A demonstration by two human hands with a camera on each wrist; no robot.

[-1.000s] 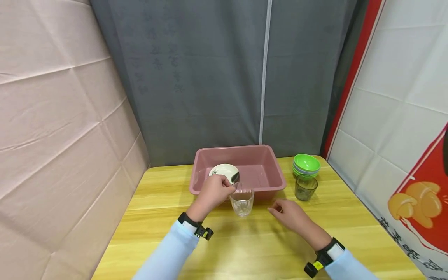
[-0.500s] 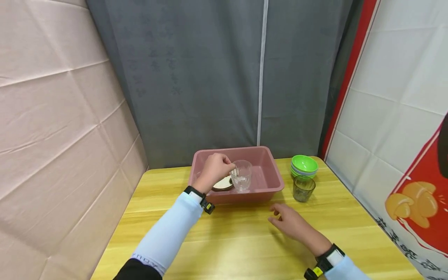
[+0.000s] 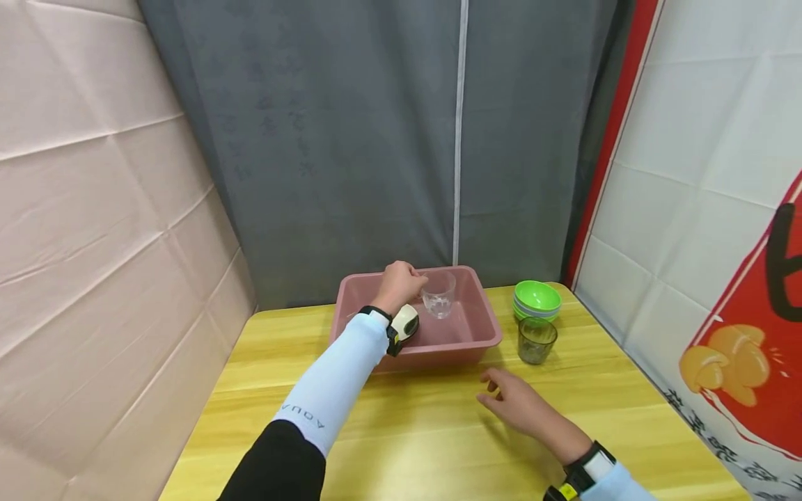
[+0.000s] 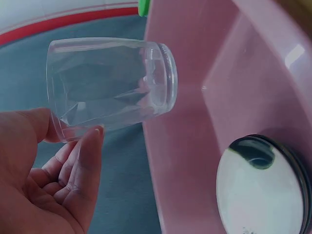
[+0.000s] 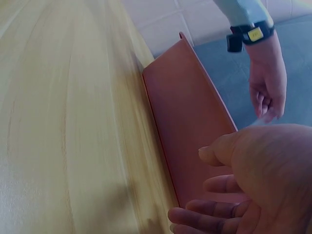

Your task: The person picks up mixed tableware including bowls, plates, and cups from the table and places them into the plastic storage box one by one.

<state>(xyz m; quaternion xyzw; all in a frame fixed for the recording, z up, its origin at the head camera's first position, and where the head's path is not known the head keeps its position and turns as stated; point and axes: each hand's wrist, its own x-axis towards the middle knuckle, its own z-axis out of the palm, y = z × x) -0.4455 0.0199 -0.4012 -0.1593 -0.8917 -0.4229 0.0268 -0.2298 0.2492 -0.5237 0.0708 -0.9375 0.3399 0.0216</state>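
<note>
My left hand [image 3: 401, 287] pinches a clear drinking glass [image 4: 112, 83] by its rim, between thumb and fingers. In the head view the glass overlaps the inside of the pink plastic basin [image 3: 432, 356], towards its back. White dishes with a dark green patch [image 4: 261, 190] lie stacked in the basin, partly hidden by my left wrist in the head view. My right hand [image 3: 516, 403] hovers over the table in front of the basin, fingers loosely bent and holding nothing; the right wrist view shows it beside the basin's outer wall.
To the right of the basin, a smoky grey glass [image 3: 537, 341] stands on the wooden table [image 3: 413, 445]. Behind it is a stack of bowls [image 3: 537, 298], the top one green. A grey curtain [image 3: 313, 153] hangs behind the table, with pale panels on both sides.
My left hand has carried the clear glass from in front of the basin forward, up over its front rim and towards the back. The right hand stays nearly in place, its fingers slightly more spread.
</note>
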